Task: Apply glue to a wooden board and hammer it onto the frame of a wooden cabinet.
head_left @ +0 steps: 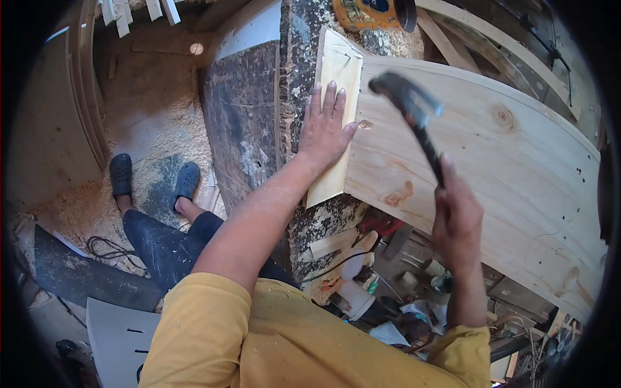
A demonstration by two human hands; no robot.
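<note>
My left hand lies flat with its fingers spread on a pale wooden board. This board has slanted ends and sits across the edge of a wide wooden panel. A few thin nails show near the board's far end, though they are too small to make out clearly. In my right hand is the dark handle of a hammer, raised above the panel. The hammer's head is a little blurred and stands apart from the board, to its right.
The panel rests on a worn, paint-spattered workbench. A yellow can-like container lies at the far edge. Below the panel, a white plastic tub stands among clutter. Sawdust covers the floor, and a cable lies at left.
</note>
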